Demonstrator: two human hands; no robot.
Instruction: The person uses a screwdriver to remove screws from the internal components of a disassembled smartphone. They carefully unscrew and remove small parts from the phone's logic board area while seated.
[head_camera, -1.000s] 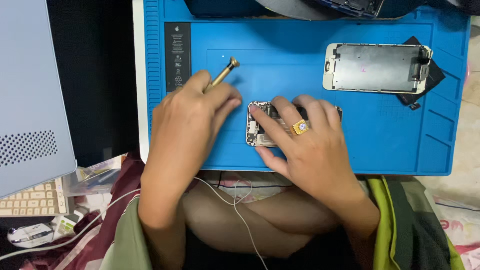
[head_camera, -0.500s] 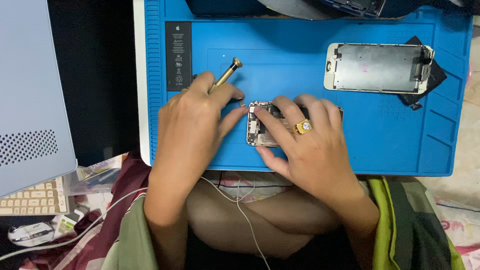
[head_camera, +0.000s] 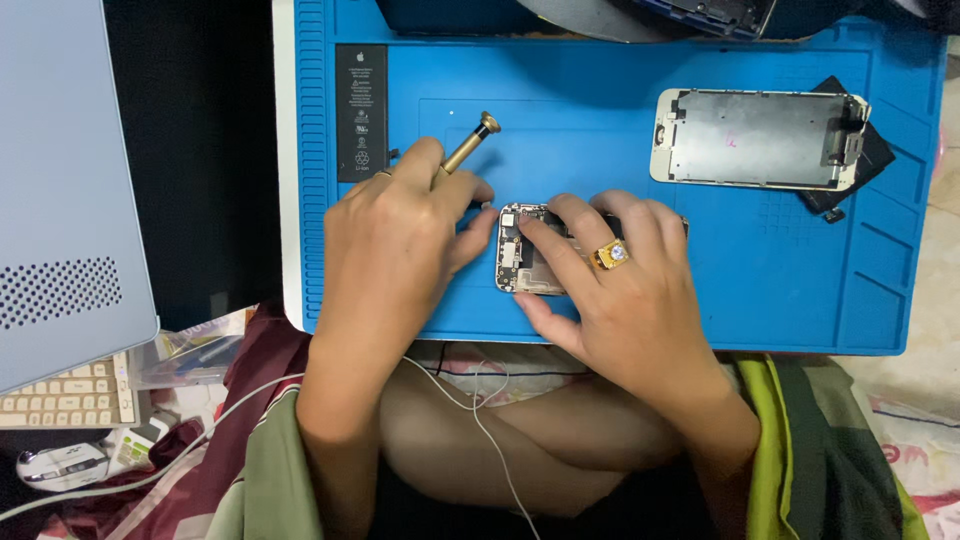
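Left hand (head_camera: 395, 245) has slid closer, brass screwdriver (head_camera: 465, 148) pinched in its grip, tip now at the opened phone chassis (head_camera: 522, 262); right hand (head_camera: 625, 290) pins chassis mid-mat (head_camera: 620, 130), near front edge.

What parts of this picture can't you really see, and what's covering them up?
- Head view: most of the opened phone is hidden under the right hand.
- Head view: the screwdriver tip is hidden by the left hand.
- Head view: the dark things at the top of the blue mat are cut off by the picture's edge.
- Head view: the print on the black battery is too small to read.
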